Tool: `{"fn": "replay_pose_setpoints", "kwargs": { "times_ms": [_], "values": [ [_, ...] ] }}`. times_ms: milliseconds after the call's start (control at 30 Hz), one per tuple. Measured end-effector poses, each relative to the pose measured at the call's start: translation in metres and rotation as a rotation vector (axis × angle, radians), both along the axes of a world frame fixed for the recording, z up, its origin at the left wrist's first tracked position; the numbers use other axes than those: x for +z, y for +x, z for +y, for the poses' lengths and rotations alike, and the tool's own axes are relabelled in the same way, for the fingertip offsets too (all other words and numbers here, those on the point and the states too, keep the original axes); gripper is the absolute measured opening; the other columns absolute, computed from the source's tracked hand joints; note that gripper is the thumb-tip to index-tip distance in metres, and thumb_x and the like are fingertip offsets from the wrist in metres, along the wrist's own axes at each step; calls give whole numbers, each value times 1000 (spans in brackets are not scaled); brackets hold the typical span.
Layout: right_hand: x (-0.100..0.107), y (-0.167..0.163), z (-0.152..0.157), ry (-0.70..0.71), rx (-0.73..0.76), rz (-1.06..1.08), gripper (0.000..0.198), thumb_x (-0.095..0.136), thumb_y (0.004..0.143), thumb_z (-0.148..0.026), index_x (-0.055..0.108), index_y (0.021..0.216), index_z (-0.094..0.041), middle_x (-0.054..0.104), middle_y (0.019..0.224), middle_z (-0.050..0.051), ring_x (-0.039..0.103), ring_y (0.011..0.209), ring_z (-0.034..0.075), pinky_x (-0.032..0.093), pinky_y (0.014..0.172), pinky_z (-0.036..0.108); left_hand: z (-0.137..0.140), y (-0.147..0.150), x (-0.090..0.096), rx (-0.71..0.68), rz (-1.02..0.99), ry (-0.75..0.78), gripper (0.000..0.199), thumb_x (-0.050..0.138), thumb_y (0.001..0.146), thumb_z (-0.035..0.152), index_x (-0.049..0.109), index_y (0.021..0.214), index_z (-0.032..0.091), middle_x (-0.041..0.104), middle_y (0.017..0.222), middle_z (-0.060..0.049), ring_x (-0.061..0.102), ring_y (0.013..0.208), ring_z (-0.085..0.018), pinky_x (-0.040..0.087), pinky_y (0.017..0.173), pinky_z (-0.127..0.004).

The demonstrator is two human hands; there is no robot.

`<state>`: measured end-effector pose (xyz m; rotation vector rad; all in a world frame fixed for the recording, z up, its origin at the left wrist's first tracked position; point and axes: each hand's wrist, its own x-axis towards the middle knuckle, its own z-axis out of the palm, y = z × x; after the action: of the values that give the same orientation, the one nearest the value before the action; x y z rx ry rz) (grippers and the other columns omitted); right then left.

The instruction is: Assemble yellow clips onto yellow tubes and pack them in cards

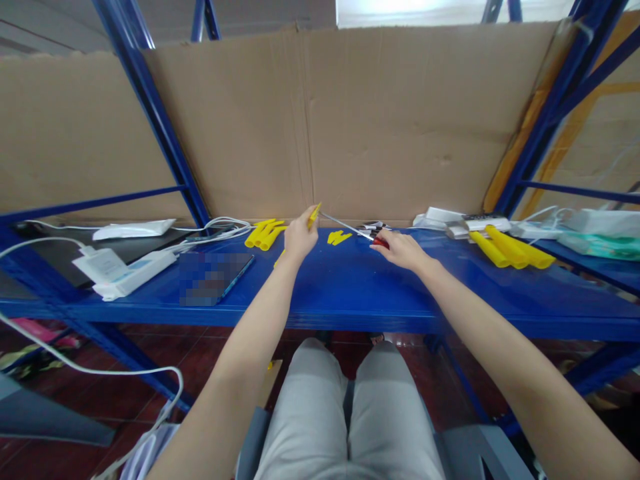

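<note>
My left hand (301,235) is closed around a slim yellow piece (314,215), whose pointed tip sticks up above the fingers. A yellow end also shows below that wrist. In my closed right hand (400,249) is a red-handled tool (381,243) with a long, thin metal shaft. The shaft slants up to the left, its tip close to the yellow piece; whether they touch I cannot tell. Between the hands, small yellow pieces (339,237) lie on the blue shelf (350,287). Several yellow tubes (265,235) rest left of my left hand.
More yellow tubes (513,250) lie at the right beside white boxes (440,219). On the left are a dark, partly blurred flat device (235,279), a white power strip (135,275) and cables (220,227). A cardboard panel (380,127) closes the back between blue posts (155,113).
</note>
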<state>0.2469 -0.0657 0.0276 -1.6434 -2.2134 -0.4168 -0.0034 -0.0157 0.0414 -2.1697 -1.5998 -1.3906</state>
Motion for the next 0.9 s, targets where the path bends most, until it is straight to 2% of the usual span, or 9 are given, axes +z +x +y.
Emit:
{"fn": "replay_pose_setpoints", "kwargs": {
  "times_ms": [300,633,900],
  "values": [
    [3,0,-1,-49,0,24,22,47,94,-38,59,100,-21,71,93,9,66,85,24,41,67,29,-1,1,0,-10,10,-10,42,49,93,23,55,134,22,68,120,-12,64,111,-26,47,96,-37],
    [-1,4,7,-82,7,64,19,50,92,-35,61,99,-21,72,92,8,66,84,23,43,68,29,0,3,-3,-60,-15,56,40,50,90,21,60,128,21,66,124,-9,61,116,-25,47,100,-37],
    [-5,18,14,-162,-107,-22,13,55,89,-27,63,95,-18,72,97,12,67,88,23,45,70,28,-1,3,-3,-68,-53,62,40,51,88,18,60,127,20,65,125,-10,61,117,-25,46,101,-37]
  ]
}}
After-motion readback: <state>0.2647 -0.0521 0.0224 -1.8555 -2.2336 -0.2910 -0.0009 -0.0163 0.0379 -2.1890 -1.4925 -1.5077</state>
